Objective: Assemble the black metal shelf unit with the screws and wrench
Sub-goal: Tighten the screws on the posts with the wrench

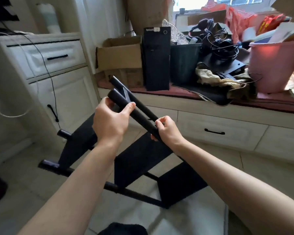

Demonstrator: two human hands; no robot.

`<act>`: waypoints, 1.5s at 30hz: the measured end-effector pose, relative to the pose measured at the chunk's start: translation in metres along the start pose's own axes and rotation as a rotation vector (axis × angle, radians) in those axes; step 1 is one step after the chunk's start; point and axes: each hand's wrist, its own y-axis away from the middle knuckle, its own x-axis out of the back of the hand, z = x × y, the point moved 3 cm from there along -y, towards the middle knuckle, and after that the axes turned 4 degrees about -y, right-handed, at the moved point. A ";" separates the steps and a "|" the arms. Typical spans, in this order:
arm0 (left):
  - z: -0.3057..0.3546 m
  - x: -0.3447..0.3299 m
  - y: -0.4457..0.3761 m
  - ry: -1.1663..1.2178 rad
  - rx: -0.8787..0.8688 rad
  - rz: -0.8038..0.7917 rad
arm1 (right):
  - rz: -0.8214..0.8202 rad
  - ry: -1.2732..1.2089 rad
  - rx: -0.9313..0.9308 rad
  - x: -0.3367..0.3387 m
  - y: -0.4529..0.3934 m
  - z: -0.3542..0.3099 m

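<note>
Between the two hands, a black tube (139, 114) of the shelf unit (143, 160) is raised off the floor: the left hand (110, 122) wraps its upper end to steady it, while the right hand (165, 129) pinches lower down, seemingly at a fastening point.

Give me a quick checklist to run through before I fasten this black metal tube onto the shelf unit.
1. Left hand grips the upper end of the black metal tube: ok.
2. Right hand pinches the tube lower down: ok.
3. Screw in the right fingers: cannot tell, the fingers hide it.
4. Wrench within reach: cannot tell, none shows in the view.
5. Black metal shelf unit lies steady on its side on the tiled floor, panels already joined to its lower rails: ok.
6. Tube's hole lined up with the bracket: cannot tell, hands cover the joint.
</note>
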 end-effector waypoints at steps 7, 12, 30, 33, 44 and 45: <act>-0.093 0.029 0.003 0.286 0.291 -0.032 | -0.056 0.269 0.009 -0.039 -0.008 0.017; -0.173 0.034 0.020 0.321 0.446 -0.130 | -0.137 0.429 0.006 -0.060 -0.015 0.066; -0.322 0.006 0.092 0.456 0.623 -0.147 | -0.334 0.656 -0.146 -0.087 -0.013 0.177; -0.327 0.007 0.095 0.415 0.579 -0.139 | -0.387 0.687 -0.143 -0.089 -0.014 0.180; -0.335 0.019 0.086 0.181 0.406 -0.276 | -0.536 0.602 0.148 -0.130 -0.048 0.161; -0.334 0.021 0.082 0.135 0.390 -0.313 | -0.511 0.573 0.196 -0.137 -0.053 0.157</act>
